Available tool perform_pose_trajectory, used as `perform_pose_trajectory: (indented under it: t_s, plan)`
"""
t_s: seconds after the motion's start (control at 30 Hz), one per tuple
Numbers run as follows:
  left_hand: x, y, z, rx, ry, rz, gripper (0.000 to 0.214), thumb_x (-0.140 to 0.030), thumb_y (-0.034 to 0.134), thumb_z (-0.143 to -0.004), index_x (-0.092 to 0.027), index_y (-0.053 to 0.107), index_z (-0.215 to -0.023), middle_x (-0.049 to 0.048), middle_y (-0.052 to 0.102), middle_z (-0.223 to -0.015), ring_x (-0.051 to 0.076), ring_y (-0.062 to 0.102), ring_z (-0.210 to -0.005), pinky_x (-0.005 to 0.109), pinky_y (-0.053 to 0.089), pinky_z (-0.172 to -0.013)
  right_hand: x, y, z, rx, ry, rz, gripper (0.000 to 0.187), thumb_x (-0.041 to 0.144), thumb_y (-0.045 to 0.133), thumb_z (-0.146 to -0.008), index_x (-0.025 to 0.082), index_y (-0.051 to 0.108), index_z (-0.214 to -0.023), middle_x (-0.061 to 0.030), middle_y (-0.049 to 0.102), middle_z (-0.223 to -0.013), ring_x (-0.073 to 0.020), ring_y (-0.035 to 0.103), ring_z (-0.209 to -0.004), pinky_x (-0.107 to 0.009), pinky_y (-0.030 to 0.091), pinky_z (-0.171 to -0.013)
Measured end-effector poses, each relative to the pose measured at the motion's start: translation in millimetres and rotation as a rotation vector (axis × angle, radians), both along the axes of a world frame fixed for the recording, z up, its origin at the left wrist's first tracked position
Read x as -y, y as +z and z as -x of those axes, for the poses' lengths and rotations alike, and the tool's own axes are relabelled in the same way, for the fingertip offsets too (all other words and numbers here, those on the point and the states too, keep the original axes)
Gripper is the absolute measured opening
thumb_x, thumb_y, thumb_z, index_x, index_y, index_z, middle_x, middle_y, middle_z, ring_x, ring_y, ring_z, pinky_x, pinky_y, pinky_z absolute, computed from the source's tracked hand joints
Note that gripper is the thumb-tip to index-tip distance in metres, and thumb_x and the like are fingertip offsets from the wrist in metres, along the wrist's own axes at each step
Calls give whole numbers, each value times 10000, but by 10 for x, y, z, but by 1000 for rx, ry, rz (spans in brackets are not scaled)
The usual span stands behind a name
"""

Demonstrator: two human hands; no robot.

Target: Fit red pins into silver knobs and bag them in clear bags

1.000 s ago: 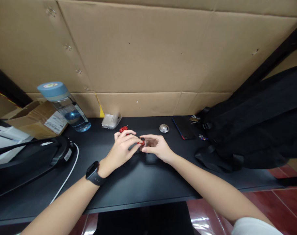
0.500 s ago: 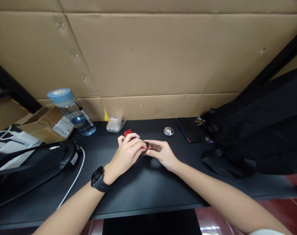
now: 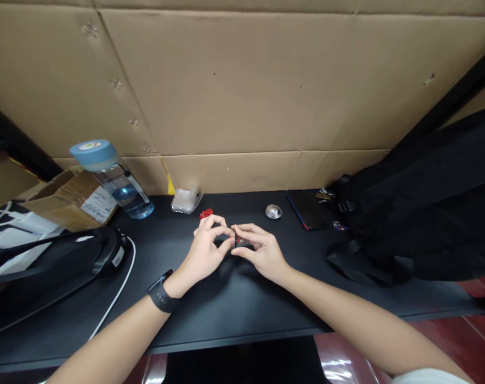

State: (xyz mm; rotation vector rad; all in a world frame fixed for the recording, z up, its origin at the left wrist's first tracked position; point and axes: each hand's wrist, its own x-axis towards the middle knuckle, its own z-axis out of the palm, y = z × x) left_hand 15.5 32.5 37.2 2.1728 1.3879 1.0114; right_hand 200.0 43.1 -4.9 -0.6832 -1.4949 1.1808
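Between my two hands is a small, thin-edged dark object with red bits, too small and covered to name. My left hand, with a black watch on its wrist, pinches the object's left side between thumb and fingertips. From the other side, my right hand grips its edge with the thumb below and fingers above. A red bundle of cord or wire lies just beyond my left fingers. Farther right, a shiny silver dome-shaped piece rests on the black table.
At the left stand a blue-lidded water bottle, a cardboard box and a black bag, with a white cable nearby. A clear plastic packet lies at the back. A dark flat tablet-like thing, keys and a black backpack are right.
My hands have turned the small object so its thin edge shows. My left fingers have drawn back slightly from over it into a thumb-and-finger pinch. The view has shifted slightly.
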Motion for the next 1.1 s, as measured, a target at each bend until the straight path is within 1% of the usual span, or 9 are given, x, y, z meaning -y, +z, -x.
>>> perform_pose_trajectory:
  t_s: [0.07,0.13,0.23,0.3,0.5,0.63,0.8,0.97,1.1]
  plan:
    - [-37,-27,11,67,-23,63,86,-249,669,-879,-230,739,-833,43,595,-1008,225,552,-1039,407,437,-969,-31,-7,-13,-5,-16,10,534,336,940,-652,279,774,-1156,-67,740,-1085,-225,698,-979,-405,596,-916]
    - [-63,-59,15,97,-23,73,80,-260,681,-874,-230,746,-837,38,592,-997,217,558,-1030,397,434,-979,-57,-22,-20,-35,-40,42,520,322,972,-579,247,796,-1062,-75,768,-1032,-234,714,-925,-411,605,-876]
    - [-69,-83,12,97,-14,59,77,-263,682,-878,-235,750,-852,37,593,-1006,215,556,-1043,400,420,-996,-78,-33,-30,-56,-52,75,438,315,981,-547,224,813,-941,-111,770,-1112,-273,721,-992,-415,614,-845]
    - [-59,-79,9,98,-8,49,78,-267,682,-883,-235,746,-853,37,591,-1007,212,556,-1036,399,421,-993,-80,-13,-47,-49,-32,73,416,319,978,-556,239,821,-933,-112,761,-1158,-277,723,-1007,-425,620,-846]
    - [-18,-40,-7,139,16,-5,150,-346,660,-917,-237,739,-851,34,577,-973,202,562,-1005,395,430,-1008,-73,139,-119,8,74,17,216,402,802,-830,288,819,-1014,-87,742,-1193,-246,712,-1081,-437,602,-955]
    - [-15,-44,-13,167,23,-20,140,-354,682,-903,-240,747,-853,35,584,-980,198,566,-999,390,436,-1005,-78,149,-125,-11,32,40,171,378,829,-802,288,831,-948,-76,774,-1101,-250,732,-1021,-447,607,-949]
    - [-61,-87,24,210,-23,2,122,-336,729,-866,-229,758,-816,42,594,-991,205,574,-1011,402,435,-1000,-55,126,-114,1,10,25,116,340,815,-820,275,827,-914,-75,767,-1111,-250,730,-1011,-437,604,-940]
    - [-66,-91,32,250,-39,14,146,-355,742,-855,-219,759,-804,43,598,-978,200,585,-989,385,461,-964,7,164,-113,109,-34,-114,116,333,701,-924,253,778,-956,-95,715,-1155,-239,698,-1027,-396,604,-893]
    - [-32,-71,5,273,-38,7,146,-358,746,-853,-224,765,-797,41,599,-969,194,591,-972,375,470,-952,27,191,-113,230,-83,-258,135,329,600,-984,241,702,-971,-109,661,-1183,-236,661,-1054,-403,567,-949]
